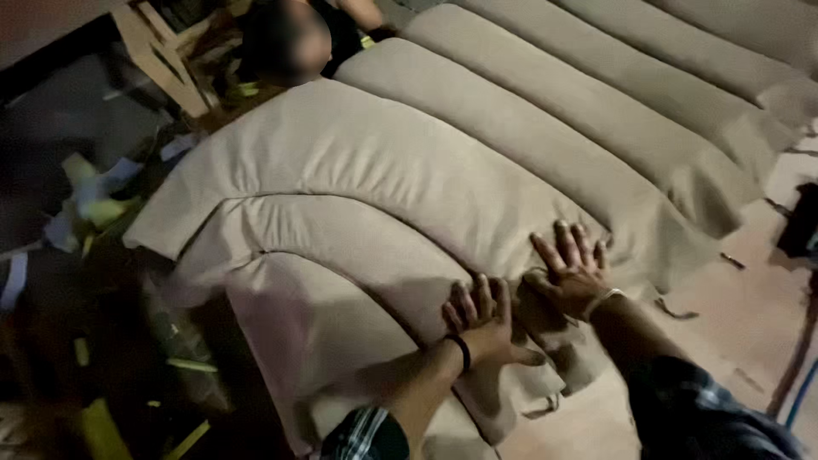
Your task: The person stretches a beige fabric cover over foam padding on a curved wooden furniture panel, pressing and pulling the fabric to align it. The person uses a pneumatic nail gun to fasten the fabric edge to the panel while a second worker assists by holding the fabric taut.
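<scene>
A big padded panel in beige fabric (409, 170) lies in front of me, shaped into several curved, arched ribs. My left hand (481, 317) presses flat on one of the lower ribs near its right end, fingers together, a dark band on the wrist. My right hand (573, 271) rests just beside it on the neighbouring rib, fingers spread, a light band on the wrist. Both palms lie on the cloth and neither hand holds anything. Loose fabric edge (545, 396) hangs below my hands.
Another person (298, 38) crouches at the far end of the panel. A wooden frame (162, 51) stands at the top left. Foam and cloth scraps (94, 200) litter the dark floor on the left. Bare board (741, 315) shows at the right, with a dark tool (801, 226).
</scene>
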Action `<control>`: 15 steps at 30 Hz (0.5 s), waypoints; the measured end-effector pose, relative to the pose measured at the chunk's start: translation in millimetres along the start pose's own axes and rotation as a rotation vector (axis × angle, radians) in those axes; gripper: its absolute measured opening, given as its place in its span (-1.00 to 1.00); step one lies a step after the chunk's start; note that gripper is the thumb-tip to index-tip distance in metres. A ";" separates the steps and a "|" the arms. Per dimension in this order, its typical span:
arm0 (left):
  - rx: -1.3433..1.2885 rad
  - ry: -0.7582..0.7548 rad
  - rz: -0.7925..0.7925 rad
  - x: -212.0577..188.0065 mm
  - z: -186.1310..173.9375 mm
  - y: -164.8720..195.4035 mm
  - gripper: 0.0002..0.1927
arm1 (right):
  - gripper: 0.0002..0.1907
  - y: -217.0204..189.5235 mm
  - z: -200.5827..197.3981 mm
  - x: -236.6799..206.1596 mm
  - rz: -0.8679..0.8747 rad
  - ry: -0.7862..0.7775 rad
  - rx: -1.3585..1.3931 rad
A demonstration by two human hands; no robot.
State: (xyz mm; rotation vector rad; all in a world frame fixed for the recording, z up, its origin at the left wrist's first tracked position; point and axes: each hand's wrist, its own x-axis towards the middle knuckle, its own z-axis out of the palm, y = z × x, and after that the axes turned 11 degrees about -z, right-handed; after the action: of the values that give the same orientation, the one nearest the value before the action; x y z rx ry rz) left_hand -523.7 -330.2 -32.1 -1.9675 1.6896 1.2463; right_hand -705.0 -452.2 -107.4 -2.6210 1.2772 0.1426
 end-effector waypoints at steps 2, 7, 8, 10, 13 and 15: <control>0.002 0.002 0.018 1.7 3.5 -3.2 0.58 | -0.17 6.9 -1.3 -3.5 0.011 -0.022 0.015; 0.018 0.013 -0.002 7.3 6.2 -5.6 0.60 | -0.14 12.8 3.9 -7.9 -0.003 0.104 -0.033; -0.009 0.025 0.003 9.1 6.0 -4.7 0.60 | -0.14 14.2 4.7 -7.3 0.007 0.117 -0.058; -0.008 0.021 0.006 9.7 6.0 -2.7 0.61 | -0.13 13.4 4.1 -7.3 0.016 0.138 -0.016; 0.023 0.027 -0.007 9.9 7.7 0.0 0.62 | -0.14 10.1 0.1 -6.8 0.003 0.122 -0.003; 0.032 0.059 -0.015 9.6 9.9 -0.1 0.62 | -0.14 7.6 -2.2 -6.2 -0.002 0.113 0.010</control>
State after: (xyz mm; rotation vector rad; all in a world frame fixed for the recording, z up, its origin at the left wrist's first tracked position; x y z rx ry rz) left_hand -528.3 -329.9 -45.0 -2.0128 1.7088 1.1599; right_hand -714.8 -452.5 -105.3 -2.6555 1.3069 -0.0134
